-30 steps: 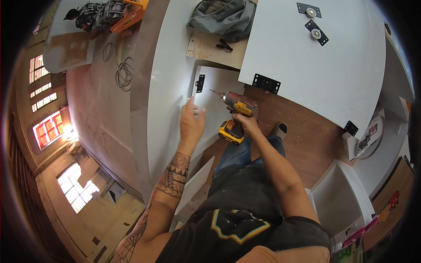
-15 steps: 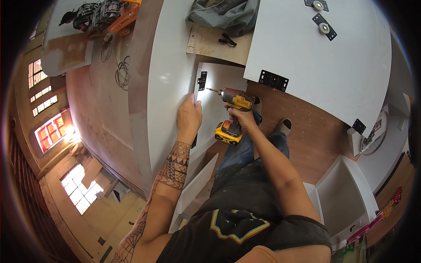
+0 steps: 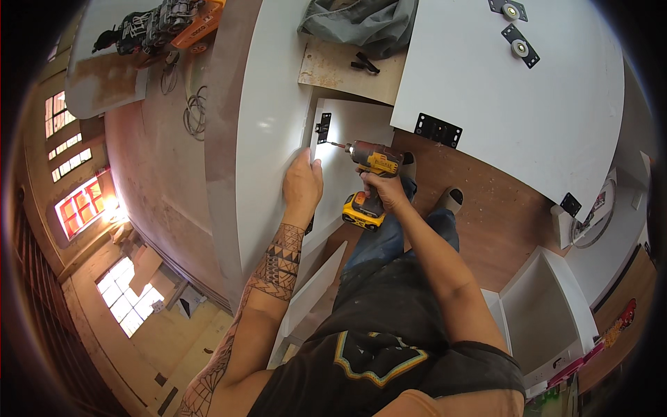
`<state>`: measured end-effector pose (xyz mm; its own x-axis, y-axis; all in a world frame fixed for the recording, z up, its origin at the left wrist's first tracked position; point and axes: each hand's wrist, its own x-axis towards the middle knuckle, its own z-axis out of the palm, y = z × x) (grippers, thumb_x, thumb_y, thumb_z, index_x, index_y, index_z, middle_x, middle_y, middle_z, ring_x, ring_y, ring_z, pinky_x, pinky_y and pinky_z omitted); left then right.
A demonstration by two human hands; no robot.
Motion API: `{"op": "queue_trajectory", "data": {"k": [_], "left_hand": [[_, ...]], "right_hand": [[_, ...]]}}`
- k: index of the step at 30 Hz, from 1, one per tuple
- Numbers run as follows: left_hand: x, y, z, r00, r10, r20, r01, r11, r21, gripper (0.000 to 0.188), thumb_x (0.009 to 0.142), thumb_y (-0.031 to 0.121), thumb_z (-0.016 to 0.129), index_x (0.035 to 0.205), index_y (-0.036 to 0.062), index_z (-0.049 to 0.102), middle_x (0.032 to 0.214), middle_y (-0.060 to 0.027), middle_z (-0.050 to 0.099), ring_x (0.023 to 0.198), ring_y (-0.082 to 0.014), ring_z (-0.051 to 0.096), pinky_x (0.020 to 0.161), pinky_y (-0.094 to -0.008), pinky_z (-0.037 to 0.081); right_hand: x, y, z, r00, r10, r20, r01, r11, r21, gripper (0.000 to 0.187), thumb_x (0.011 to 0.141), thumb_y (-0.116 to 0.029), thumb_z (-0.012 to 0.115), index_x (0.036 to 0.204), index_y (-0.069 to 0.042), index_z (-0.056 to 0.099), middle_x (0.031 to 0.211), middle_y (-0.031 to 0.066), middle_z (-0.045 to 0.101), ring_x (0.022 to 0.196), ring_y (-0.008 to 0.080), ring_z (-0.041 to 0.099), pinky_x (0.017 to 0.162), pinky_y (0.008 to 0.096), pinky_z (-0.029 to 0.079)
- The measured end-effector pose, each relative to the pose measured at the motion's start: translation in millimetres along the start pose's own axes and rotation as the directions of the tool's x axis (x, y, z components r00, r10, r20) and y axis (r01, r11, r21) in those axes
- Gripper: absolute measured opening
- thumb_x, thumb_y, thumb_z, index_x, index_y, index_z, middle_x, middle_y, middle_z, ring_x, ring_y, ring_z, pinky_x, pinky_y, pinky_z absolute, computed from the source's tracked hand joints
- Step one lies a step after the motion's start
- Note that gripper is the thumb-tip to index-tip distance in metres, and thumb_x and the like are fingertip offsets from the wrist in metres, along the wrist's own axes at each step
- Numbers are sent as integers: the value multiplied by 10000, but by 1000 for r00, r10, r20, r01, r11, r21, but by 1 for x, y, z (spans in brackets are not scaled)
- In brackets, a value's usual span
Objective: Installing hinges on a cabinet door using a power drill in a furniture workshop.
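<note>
One right grip (image 3: 383, 189) clasps boxy driver (image 3: 379, 161); left grip (image 3: 303, 182), closure unclear, touches smooth panel (image 3: 361, 121).

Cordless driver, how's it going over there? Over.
Right hand gripping driver. Left hand near black bracket on white panel. Bit close to bracket, contact unclear. Nothing visible between them.

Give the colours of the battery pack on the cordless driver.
The battery pack is yellow and black, best seen in the head view.

Yellow-and-black drill (image 3: 381, 164), black bracket (image 3: 325, 131), white panel (image 3: 358, 121), grey cloth (image 3: 368, 28), blue jeans (image 3: 375, 249), black geometric tattoo (image 3: 281, 264).
</note>
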<state>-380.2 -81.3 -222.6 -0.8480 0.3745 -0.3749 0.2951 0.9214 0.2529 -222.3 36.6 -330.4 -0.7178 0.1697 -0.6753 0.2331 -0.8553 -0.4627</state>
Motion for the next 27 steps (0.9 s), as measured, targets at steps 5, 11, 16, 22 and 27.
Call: {"op": "queue_trajectory", "data": {"k": [5, 11, 16, 22, 27], "left_hand": [[1, 1, 0, 1000, 13, -5, -13, 1000, 9, 374, 1006, 203, 633, 1294, -34, 661, 1161, -270, 728, 1051, -462, 699, 922, -515, 557], [0, -2, 1, 999, 46, -28, -46, 999, -2, 374, 1007, 200, 630, 1289, -44, 662, 1157, -274, 726, 1053, -465, 697, 927, -515, 555], [0, 0, 0, 999, 45, -30, -45, 999, -21, 372, 1007, 194, 629, 1288, -47, 661, 1153, -276, 726, 1054, -465, 697, 928, -514, 554], [1, -5, 2, 998, 56, -38, -57, 998, -21, 370, 1007, 188, 628, 1289, -50, 660, 1153, -276, 725, 1049, -466, 696, 925, -513, 555], [2, -2, 0, 999, 41, 18, -42, 999, 12, 362, 1010, 181, 622, 1283, -53, 658, 1138, -269, 722, 1040, -462, 693, 913, -510, 556]], "right_hand": [[1, -1, 1, 1000, 10, -8, -10, 1000, 5, 261, 936, -84, 738, 1172, 15, 692, 915, 38, 678, 600, 95, 574, 550, 263, 504], [0, -2, 3, 1000, 19, -17, -19, 1000, 8, 255, 942, -91, 733, 1171, 17, 698, 813, 13, 634, 592, 90, 568, 550, 254, 496], [1, -3, 4, 1000, 12, -24, -12, 1000, 0, 254, 950, -94, 726, 1173, 24, 704, 767, 3, 617, 588, 87, 563, 550, 249, 493], [2, 0, 5, 999, 33, -33, -33, 999, 7, 267, 944, -94, 743, 1179, 26, 703, 776, 2, 627, 587, 87, 564, 546, 250, 494], [4, 2, 3, 999, 36, -1, -36, 999, 8, 239, 936, -94, 762, 1145, 5, 702, 810, 7, 646, 592, 86, 575, 545, 251, 500]]}}
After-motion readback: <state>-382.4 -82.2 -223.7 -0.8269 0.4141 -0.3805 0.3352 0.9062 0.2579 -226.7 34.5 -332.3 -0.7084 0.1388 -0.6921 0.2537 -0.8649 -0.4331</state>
